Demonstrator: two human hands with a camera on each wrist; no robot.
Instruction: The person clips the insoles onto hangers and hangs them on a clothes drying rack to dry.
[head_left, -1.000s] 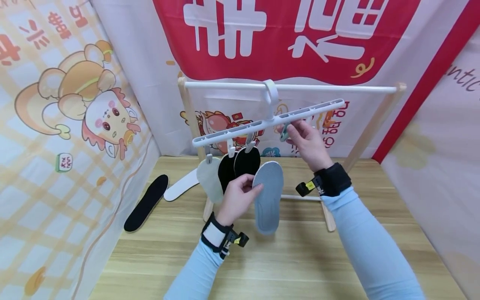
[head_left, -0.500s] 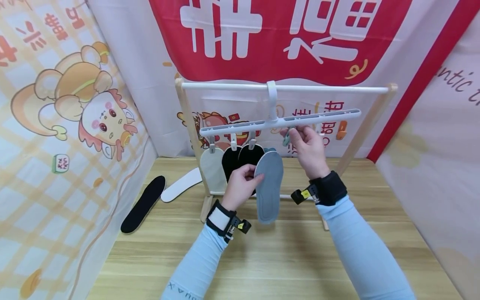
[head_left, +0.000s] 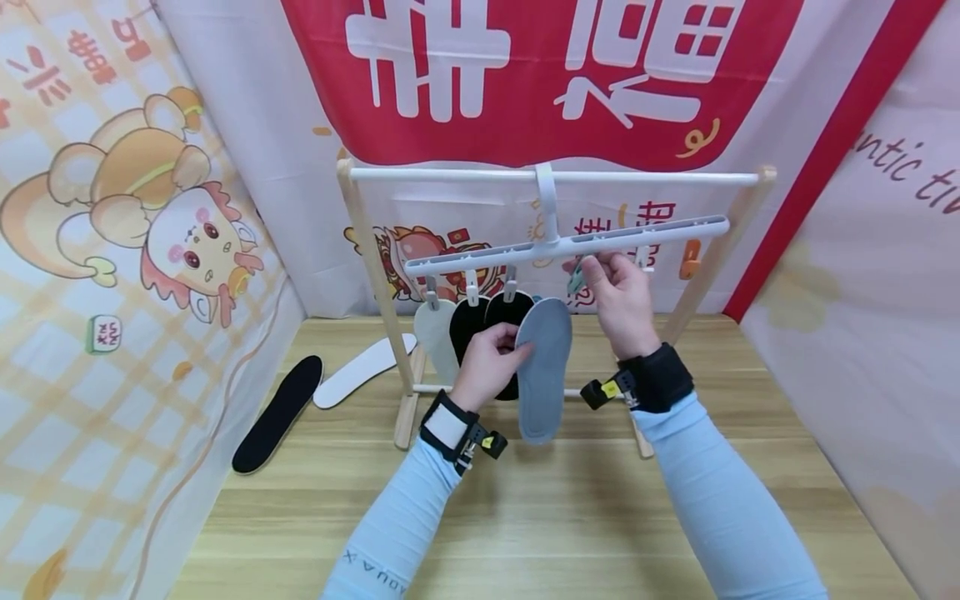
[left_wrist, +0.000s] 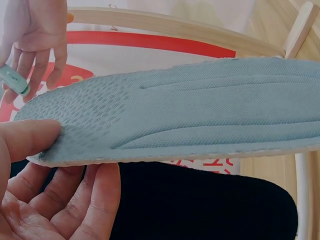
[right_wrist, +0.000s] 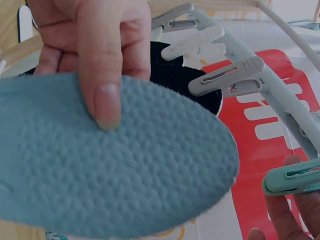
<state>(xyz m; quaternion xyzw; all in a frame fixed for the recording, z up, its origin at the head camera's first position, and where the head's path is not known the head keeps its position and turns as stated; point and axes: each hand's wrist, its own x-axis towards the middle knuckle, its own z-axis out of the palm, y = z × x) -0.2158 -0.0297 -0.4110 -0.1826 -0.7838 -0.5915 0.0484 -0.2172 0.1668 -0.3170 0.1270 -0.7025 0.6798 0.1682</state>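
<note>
My left hand (head_left: 487, 364) pinches the side edge of a blue-grey insole (head_left: 545, 375) near its upper end, thumb on the textured face and fingers behind. The insole hangs upright, apart from any clip. My right hand (head_left: 624, 296) holds a mint-green clip (right_wrist: 292, 177) under the white hanger (head_left: 567, 246). To the left, grey and white clips (right_wrist: 227, 77) on the hanger hold a pale insole (head_left: 437, 333) and two black insoles (head_left: 467, 321). In the right wrist view, the green clip stands a short gap from the insole's rounded end.
The hanger hooks over the white rail of a wooden rack (head_left: 555, 175). An orange clip (head_left: 691, 259) hangs at the hanger's right end. On the wooden table (head_left: 525, 533) at left lie a black insole (head_left: 277, 415) and a white insole (head_left: 363, 372).
The hanger has swung to a flatter angle, and its hung insoles shifted with it. My left hand raised the blue-grey insole slightly. My right hand kept hold of the green clip.
</note>
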